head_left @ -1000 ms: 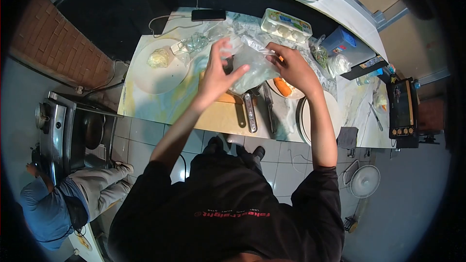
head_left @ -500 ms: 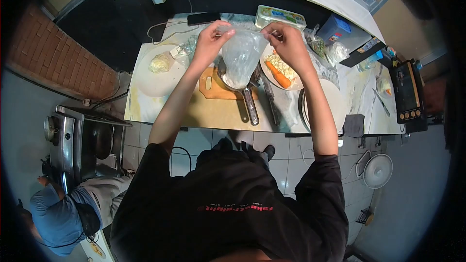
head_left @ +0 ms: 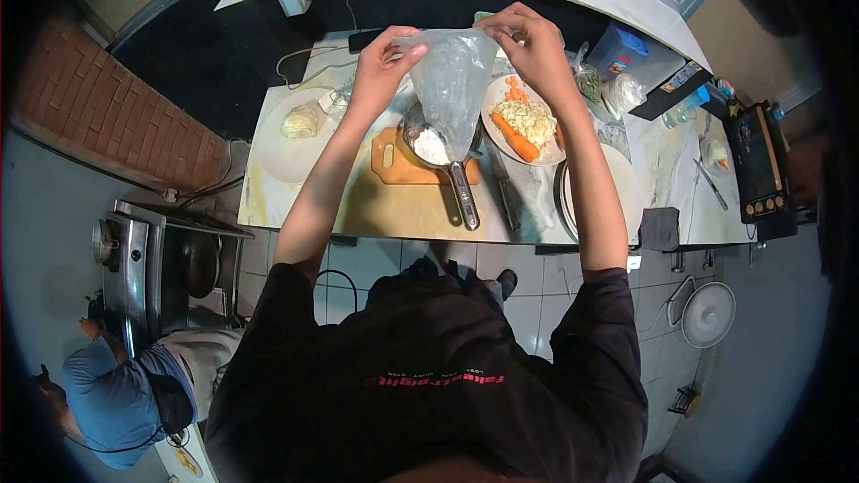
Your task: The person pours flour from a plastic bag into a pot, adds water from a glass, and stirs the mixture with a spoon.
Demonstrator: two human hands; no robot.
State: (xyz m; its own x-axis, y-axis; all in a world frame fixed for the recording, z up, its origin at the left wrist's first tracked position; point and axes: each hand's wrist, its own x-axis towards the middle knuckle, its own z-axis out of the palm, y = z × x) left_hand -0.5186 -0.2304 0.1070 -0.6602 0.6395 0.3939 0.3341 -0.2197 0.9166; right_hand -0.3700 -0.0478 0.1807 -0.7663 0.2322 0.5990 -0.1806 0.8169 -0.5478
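A clear plastic bag (head_left: 450,89) hangs stretched between my two hands, its lower end over a small pan. My left hand (head_left: 385,67) pinches the bag's upper left corner. With thumb and fingers, my right hand (head_left: 523,36) grips the upper right corner. White powder (head_left: 431,146) lies inside the pan, whose handle (head_left: 463,197) points toward me. Under the pan is a wooden cutting board (head_left: 386,170). To the right, a knife (head_left: 504,188) lies on the counter beside a plate (head_left: 497,140) with carrots (head_left: 516,139) and a chopped pale vegetable (head_left: 528,118).
A cabbage piece (head_left: 301,122) rests on a large plate (head_left: 276,156) at left. Stacked plates (head_left: 617,183) stand near my right forearm. At far right is a toaster oven (head_left: 761,161). Another person (head_left: 125,394) is at lower left, near a stove (head_left: 130,259).
Both hands have lifted the bag a little higher, away from me. More of the pan and the white powder now shows beneath it.
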